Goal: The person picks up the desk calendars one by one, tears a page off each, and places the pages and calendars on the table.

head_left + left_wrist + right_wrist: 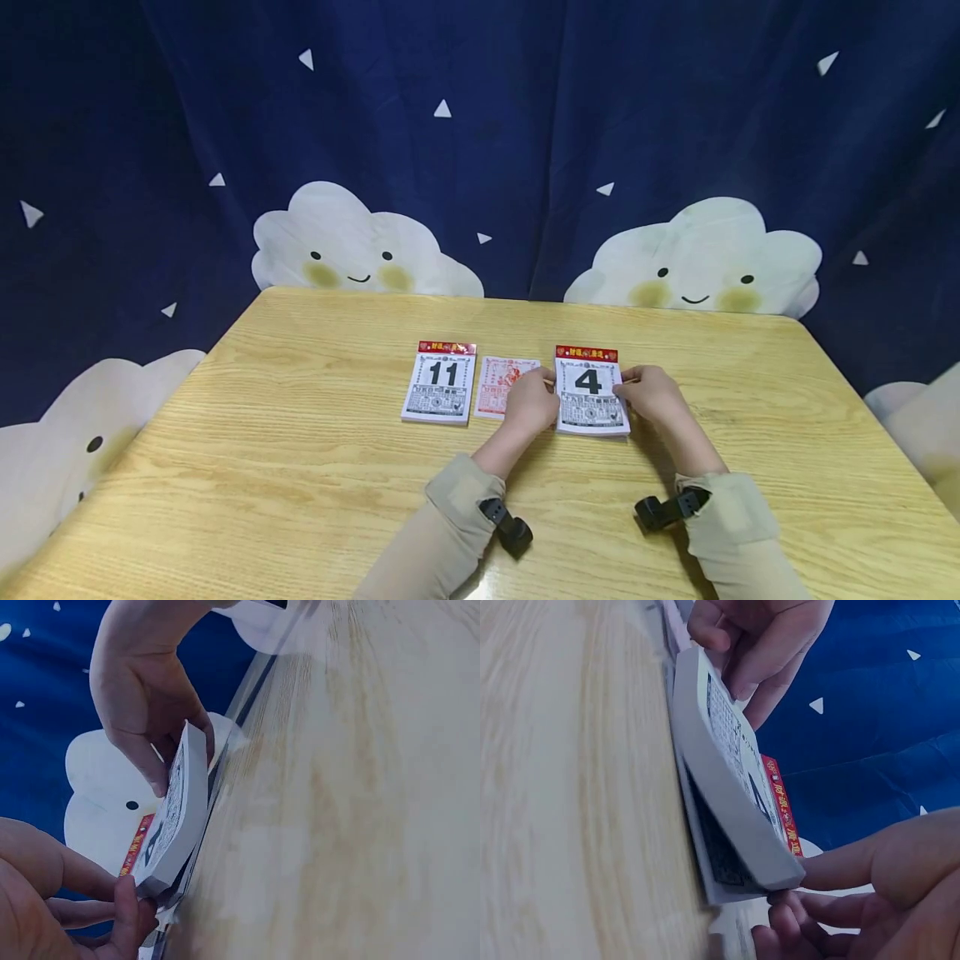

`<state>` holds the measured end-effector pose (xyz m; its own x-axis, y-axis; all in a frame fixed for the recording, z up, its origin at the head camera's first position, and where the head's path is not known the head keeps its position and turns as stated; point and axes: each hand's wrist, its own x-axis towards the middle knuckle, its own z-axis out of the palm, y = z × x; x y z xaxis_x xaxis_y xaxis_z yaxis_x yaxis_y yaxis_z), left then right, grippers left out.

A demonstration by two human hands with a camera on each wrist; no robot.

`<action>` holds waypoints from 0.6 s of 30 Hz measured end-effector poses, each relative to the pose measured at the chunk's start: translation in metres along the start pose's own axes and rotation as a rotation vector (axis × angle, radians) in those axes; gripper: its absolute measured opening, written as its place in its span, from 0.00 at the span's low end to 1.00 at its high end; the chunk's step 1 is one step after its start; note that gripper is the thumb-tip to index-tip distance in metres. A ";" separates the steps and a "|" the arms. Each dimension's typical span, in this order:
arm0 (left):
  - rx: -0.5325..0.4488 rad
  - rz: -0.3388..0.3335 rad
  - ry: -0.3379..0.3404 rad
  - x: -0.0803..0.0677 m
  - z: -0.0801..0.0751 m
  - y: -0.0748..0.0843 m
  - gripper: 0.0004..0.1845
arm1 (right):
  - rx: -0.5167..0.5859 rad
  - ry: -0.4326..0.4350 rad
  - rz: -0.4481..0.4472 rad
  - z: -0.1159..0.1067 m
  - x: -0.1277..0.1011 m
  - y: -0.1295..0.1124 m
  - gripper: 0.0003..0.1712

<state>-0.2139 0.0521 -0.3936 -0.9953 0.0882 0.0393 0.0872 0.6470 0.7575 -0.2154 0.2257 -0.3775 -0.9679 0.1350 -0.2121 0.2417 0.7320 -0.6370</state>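
Observation:
A tear-off calendar pad (590, 408) with a red header and a large black 4 lies near the table's middle. My left hand (532, 404) pinches its left edge, and my right hand (654, 395) pinches the right edge, thumb on top. The right wrist view shows the thick page block (720, 772) raised, a dark gap separating it from a thin layer (699, 844) below. Left of that pad lies a sheet printed in red (492, 389), partly covered by my left hand. Farther left is a second calendar pad (438, 392), showing 11.
The pads lie on a light wooden table (300, 467). Behind its far edge hangs a dark blue curtain (495, 150) with white triangles and smiling clouds. Each wrist carries a black strapped device (510, 527).

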 end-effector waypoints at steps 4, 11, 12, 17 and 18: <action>-0.063 -0.021 -0.007 0.002 -0.003 -0.001 0.16 | 0.056 0.036 -0.005 0.000 -0.001 -0.001 0.18; -0.140 -0.057 -0.015 0.006 -0.009 -0.002 0.11 | 0.128 0.078 -0.036 0.001 0.000 -0.004 0.20; -0.147 -0.056 -0.013 0.007 -0.010 -0.002 0.11 | 0.148 0.090 -0.032 0.000 0.000 -0.005 0.20; -0.179 -0.041 0.005 0.009 -0.012 -0.005 0.11 | 0.230 0.145 -0.014 -0.002 0.001 -0.012 0.21; -0.186 -0.035 0.011 0.009 -0.013 -0.006 0.11 | 0.240 0.149 -0.013 -0.002 0.001 -0.014 0.22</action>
<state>-0.2244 0.0395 -0.3897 -0.9981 0.0593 0.0172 0.0445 0.4983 0.8659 -0.2199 0.2168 -0.3672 -0.9664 0.2358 -0.1027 0.2212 0.5579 -0.7999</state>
